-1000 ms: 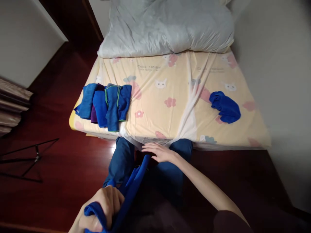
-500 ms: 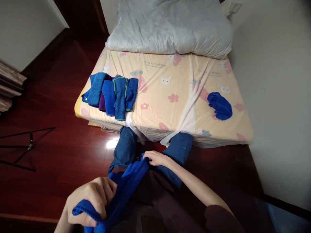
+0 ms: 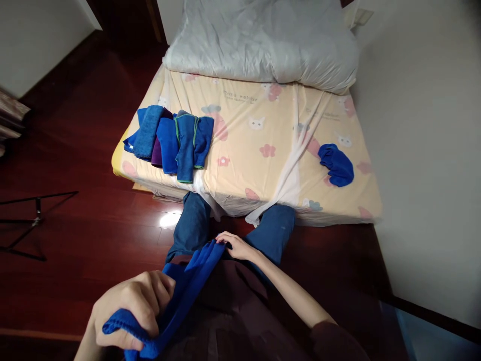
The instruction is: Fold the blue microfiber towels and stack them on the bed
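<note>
A blue cloth (image 3: 191,282) is stretched slantwise across my lap between both hands. My left hand (image 3: 131,308), low on the left, is closed in a fist around one end, and a bunched edge sticks out of the grip. The other end is pinched by the fingertips of my right hand (image 3: 236,246), above my thighs. On the bed's left side lie several folded cloths in blue and purple (image 3: 167,145), some edged in green. A crumpled blue cloth (image 3: 336,165) rests alone on the right of the bed.
The bed (image 3: 240,175) has a yellow patterned sheet and stands just beyond my knees. A grey quilt (image 3: 263,42) is heaped at its far side. Black stand legs (image 3: 36,220) are on the floor at left. A wall rises at right.
Both hands have shifted slightly left in view with the blue cloth still held between them. The camera view has moved a little.
</note>
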The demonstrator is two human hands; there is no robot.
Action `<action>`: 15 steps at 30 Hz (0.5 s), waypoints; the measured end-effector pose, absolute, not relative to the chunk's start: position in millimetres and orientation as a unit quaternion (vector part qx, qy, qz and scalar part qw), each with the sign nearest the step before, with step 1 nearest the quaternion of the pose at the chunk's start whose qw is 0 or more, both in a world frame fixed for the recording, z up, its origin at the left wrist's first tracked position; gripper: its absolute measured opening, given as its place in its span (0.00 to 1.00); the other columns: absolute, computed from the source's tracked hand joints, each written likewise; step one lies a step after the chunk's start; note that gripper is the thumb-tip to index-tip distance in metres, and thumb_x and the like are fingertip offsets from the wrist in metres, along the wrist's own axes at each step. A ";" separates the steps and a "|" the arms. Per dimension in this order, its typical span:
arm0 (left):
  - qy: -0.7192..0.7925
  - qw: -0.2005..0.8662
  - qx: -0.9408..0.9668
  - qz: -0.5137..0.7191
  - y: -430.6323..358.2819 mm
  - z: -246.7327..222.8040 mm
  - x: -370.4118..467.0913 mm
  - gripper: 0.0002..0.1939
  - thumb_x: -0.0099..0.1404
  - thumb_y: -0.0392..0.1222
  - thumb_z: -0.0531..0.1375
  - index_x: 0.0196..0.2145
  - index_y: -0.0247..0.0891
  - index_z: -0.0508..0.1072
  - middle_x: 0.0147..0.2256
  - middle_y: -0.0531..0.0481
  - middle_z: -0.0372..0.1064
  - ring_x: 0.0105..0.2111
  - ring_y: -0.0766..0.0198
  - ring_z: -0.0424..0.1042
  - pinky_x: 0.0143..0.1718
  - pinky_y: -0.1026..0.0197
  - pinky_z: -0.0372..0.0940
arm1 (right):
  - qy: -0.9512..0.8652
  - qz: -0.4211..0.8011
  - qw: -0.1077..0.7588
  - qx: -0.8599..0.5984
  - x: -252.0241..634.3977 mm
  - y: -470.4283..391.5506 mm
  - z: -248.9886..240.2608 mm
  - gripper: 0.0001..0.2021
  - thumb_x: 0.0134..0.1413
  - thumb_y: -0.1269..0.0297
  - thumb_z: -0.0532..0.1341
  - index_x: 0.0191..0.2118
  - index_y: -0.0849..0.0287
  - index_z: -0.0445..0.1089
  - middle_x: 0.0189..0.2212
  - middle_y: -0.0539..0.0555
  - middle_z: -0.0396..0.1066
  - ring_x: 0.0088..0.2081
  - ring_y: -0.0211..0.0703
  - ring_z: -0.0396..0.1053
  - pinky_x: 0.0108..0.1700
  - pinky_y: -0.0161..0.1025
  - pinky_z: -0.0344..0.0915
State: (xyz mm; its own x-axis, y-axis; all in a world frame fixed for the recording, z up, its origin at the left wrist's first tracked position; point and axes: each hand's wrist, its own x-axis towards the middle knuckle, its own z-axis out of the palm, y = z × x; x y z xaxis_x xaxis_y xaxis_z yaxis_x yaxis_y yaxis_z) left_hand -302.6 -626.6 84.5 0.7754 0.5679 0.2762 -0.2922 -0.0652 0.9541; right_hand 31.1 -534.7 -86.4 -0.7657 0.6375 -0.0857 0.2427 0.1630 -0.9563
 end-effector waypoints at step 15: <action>0.241 0.622 0.663 0.340 -625.6 125.8 -305.7 0.18 0.68 0.61 0.60 0.39 0.46 0.77 0.31 0.49 0.75 0.32 0.60 0.74 0.36 0.55 0.71 | -0.827 0.487 -0.074 -0.272 52.9 -496.2 -73.7 0.17 0.42 0.81 0.63 0.38 0.57 0.76 0.36 0.49 0.72 0.34 0.37 0.65 0.35 0.32 0.58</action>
State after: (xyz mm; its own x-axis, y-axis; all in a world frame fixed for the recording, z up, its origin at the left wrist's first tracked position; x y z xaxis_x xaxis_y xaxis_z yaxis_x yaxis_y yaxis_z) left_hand -305.7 -625.6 125.8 0.6530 0.7423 0.1503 -0.1023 -0.1102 0.9886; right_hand 52.9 -496.2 -73.7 -0.8410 0.3782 -0.3868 0.5217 0.3779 -0.7649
